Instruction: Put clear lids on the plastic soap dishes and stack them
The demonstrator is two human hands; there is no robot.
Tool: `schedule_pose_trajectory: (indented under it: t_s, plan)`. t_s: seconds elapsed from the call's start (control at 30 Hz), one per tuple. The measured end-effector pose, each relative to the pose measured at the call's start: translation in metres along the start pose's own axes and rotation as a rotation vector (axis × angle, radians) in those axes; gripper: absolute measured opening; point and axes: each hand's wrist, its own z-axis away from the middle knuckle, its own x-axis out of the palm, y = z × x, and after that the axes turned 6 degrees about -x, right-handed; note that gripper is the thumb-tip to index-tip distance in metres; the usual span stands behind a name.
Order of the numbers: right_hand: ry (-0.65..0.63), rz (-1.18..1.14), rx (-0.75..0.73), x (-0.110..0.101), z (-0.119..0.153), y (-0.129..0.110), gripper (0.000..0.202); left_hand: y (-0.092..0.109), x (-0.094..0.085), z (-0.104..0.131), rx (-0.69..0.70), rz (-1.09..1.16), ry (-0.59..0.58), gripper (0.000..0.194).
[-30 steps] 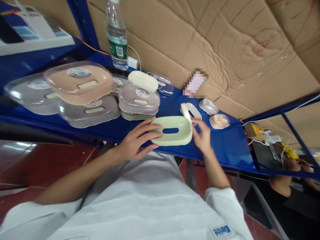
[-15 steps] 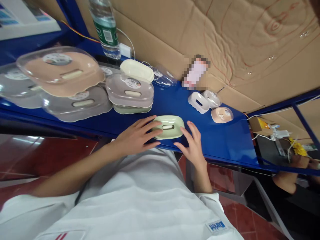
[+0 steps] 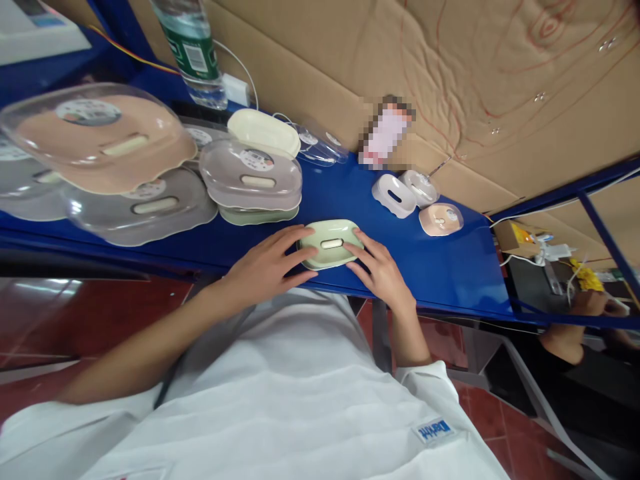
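Head-camera view: both my bare hands rest on a pale green soap dish (image 3: pixel 330 244) that sits at the near edge of the blue bench (image 3: pixel 450 280), about midway along it. My left hand (image 3: pixel 265 267) lies flat with its fingers spread over the dish's left end, and my right hand (image 3: pixel 383 270) presses its fingertips against the right end; neither hand is closed around it, so the dish is steadied between open fingers rather than gripped. A cream insert shows in the slot at the dish's middle. Just behind the dish stands a stack of lidded dishes (image 3: pixel 253 183) under a clear cover, with a cream dish (image 3: pixel 264 132) tilted behind it. Further toward the left end of the bench lie larger clear-covered dishes, a peach one (image 3: pixel 97 140) on top of grey ones (image 3: pixel 143 210). Toward the right end, well apart from my hands, sit a white dish (image 3: pixel 394 195), a clear one (image 3: pixel 420 187) touching it, and a small peach dish (image 3: pixel 440 219). A water bottle (image 3: pixel 193 53) stands at the far edge against the cardboard wall (image 3: pixel 475 80).
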Motion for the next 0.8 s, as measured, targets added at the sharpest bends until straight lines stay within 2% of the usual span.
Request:
schedule_pose_trajectory:
  t_s: [0.1, 0.17, 0.23, 0.33, 0.43, 0.5, 0.57, 0.63, 0.73, 0.8]
  plan:
    - [0.017, 0.032, -0.022, -0.001, 0.005, -0.001, 0.043, 0.000, 0.002, 0.000, 0.039, -0.045, 0.000, 0.025]
    - [0.006, 0.040, -0.034, -0.010, 0.004, 0.006, 0.046, 0.001, 0.002, 0.000, 0.037, -0.049, 0.006, 0.024]
    - [0.025, 0.069, 0.011, -0.024, -0.003, 0.023, 0.051, 0.002, 0.002, 0.001, 0.004, -0.044, 0.012, 0.026]
    - [0.096, 0.217, 0.198, -0.041, -0.021, 0.063, 0.061, 0.004, 0.000, 0.002, -0.089, -0.038, 0.019, 0.032]
    - [0.046, 0.353, 0.350, -0.041, -0.035, 0.097, 0.065, 0.005, -0.002, 0.001, -0.169, 0.011, 0.007, 0.035]
    - [0.014, 0.355, 0.368, -0.035, -0.038, 0.106, 0.058, 0.005, -0.004, 0.000, -0.199, 0.067, -0.002, 0.033]
    - [0.033, 0.306, 0.341, -0.032, -0.036, 0.104, 0.049, 0.005, -0.006, -0.001, -0.239, 0.124, -0.021, 0.032]
    - [0.091, 0.226, 0.292, -0.032, -0.031, 0.091, 0.046, 0.004, -0.007, -0.001, -0.299, 0.182, -0.048, 0.039]
    - [0.191, 0.077, 0.161, -0.034, -0.024, 0.056, 0.045, 0.001, -0.005, -0.001, -0.400, 0.282, -0.059, 0.068]
    - [0.182, 0.023, 0.028, -0.032, -0.021, 0.028, 0.041, -0.001, -0.003, 0.000, -0.446, 0.343, -0.059, 0.085]
